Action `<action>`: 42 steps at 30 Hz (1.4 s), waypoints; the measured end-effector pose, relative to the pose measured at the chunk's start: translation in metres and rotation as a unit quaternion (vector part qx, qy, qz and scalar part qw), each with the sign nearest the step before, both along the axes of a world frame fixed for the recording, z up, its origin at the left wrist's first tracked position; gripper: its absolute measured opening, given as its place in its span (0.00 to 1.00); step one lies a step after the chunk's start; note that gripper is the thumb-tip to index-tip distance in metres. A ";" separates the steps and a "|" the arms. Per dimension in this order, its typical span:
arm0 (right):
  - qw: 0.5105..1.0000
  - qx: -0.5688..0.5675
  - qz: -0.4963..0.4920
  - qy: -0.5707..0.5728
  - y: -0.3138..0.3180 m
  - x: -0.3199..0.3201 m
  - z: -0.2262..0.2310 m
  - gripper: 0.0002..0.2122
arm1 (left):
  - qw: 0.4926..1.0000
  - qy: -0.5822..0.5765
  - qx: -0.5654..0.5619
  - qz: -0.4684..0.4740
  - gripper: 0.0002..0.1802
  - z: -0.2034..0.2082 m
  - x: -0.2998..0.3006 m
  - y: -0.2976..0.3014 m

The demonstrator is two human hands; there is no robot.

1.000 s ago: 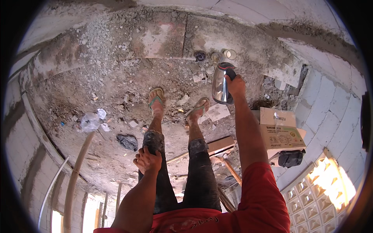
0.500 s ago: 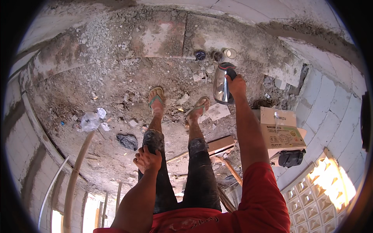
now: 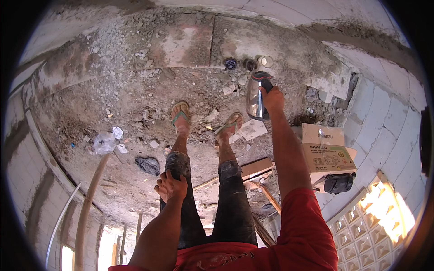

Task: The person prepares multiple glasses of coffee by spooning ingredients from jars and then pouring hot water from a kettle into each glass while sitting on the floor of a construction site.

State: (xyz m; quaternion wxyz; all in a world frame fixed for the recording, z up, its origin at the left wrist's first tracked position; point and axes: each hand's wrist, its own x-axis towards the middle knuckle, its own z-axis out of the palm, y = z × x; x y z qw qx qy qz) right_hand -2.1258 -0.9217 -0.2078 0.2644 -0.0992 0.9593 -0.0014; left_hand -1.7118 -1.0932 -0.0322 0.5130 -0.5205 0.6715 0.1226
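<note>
My right hand (image 3: 273, 100) is closed around the black handle of a shiny steel kettle (image 3: 254, 103) with a red line round its dark lid. The kettle is held on the right, in front of my right foot. Just beyond its top stand a clear glass (image 3: 265, 61) and a glass with dark contents (image 3: 251, 65). Left of these is a small dark bundle (image 3: 230, 63), perhaps plastic. My left hand (image 3: 172, 186) hangs by my left knee, its fingers loosely bent and somewhat apart, with nothing seen in them.
Rubble and dust cover the ground. A cardboard box (image 3: 327, 156) and a black bag (image 3: 339, 183) lie at the right by the block wall (image 3: 377, 117). Clear plastic (image 3: 104, 142), a dark plastic bag (image 3: 148, 165) and a wooden pole (image 3: 91, 198) are on the left.
The whole view has shifted very slightly. My right hand keeps its hold on the kettle, and my left hand stays beside the knee.
</note>
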 end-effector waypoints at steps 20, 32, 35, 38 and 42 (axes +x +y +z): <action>0.992 -0.087 -0.049 0.074 0.049 0.003 0.003 0.30 | 1.000 0.014 -0.023 -0.017 0.34 -0.003 0.002 0.004; 0.997 -0.007 0.028 0.076 0.037 -0.060 -0.002 0.31 | 1.000 0.014 -0.019 -0.018 0.34 -0.003 0.001 0.006; 0.998 0.007 0.034 0.062 0.036 -0.064 -0.002 0.32 | 1.000 0.009 -0.012 -0.014 0.34 -0.003 -0.001 0.004; 0.998 0.042 0.024 0.042 0.033 -0.066 -0.001 0.34 | 1.000 0.001 -0.004 -0.007 0.34 -0.003 -0.003 0.004; 0.999 0.053 0.007 0.004 0.029 -0.067 0.002 0.35 | 1.000 -0.003 -0.003 -0.004 0.35 -0.003 -0.002 0.003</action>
